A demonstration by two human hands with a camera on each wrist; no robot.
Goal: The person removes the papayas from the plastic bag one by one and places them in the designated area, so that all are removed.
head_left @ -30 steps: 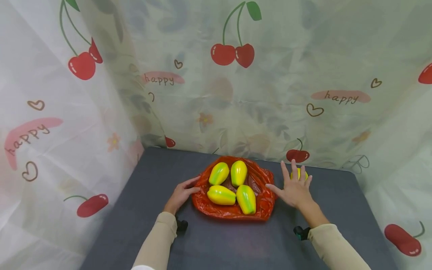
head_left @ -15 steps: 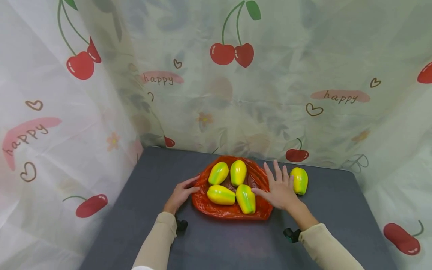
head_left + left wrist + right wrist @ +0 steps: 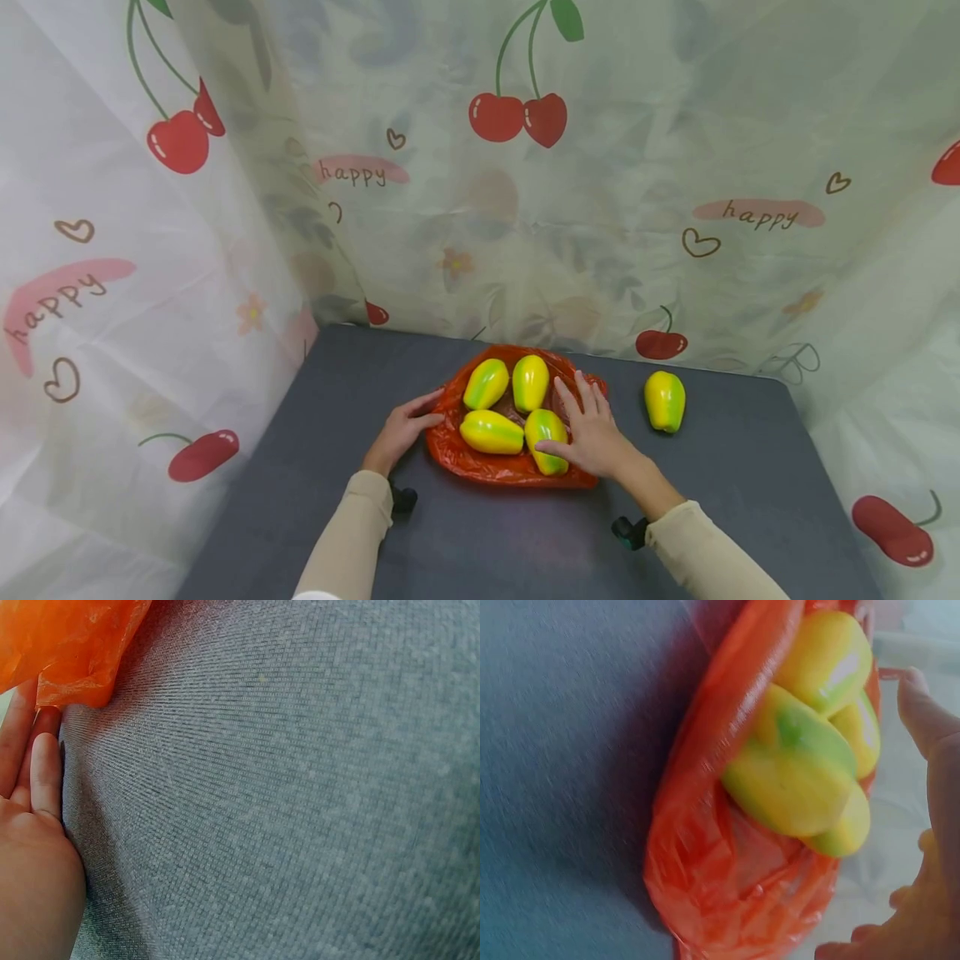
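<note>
A red plastic bag [image 3: 487, 475] lies with its mouth spread on the table, several yellow-green papayas [image 3: 492, 432] resting in it. My left hand [image 3: 395, 436] touches the bag's left edge. In the left wrist view its fingers [image 3: 46, 776] look fairly straight, their tips partly behind the plastic. Fingers spread, my right hand [image 3: 596, 437] is over the bag's right side, its thumb in front of the nearest papaya [image 3: 546, 429]. It holds nothing. In the right wrist view that hand [image 3: 930, 892] appears apart from the papayas [image 3: 795, 769].
A single papaya [image 3: 664, 402] stands to the right of the bag, near the back edge of the dark grey table [image 3: 495, 550]. A cherry-printed curtain [image 3: 600, 208] encloses the table at the back and on both sides.
My right hand has moved left, from in front of the lone papaya to over the bag's right side, leaving that papaya in full view. My left hand stays at the bag's edge.
</note>
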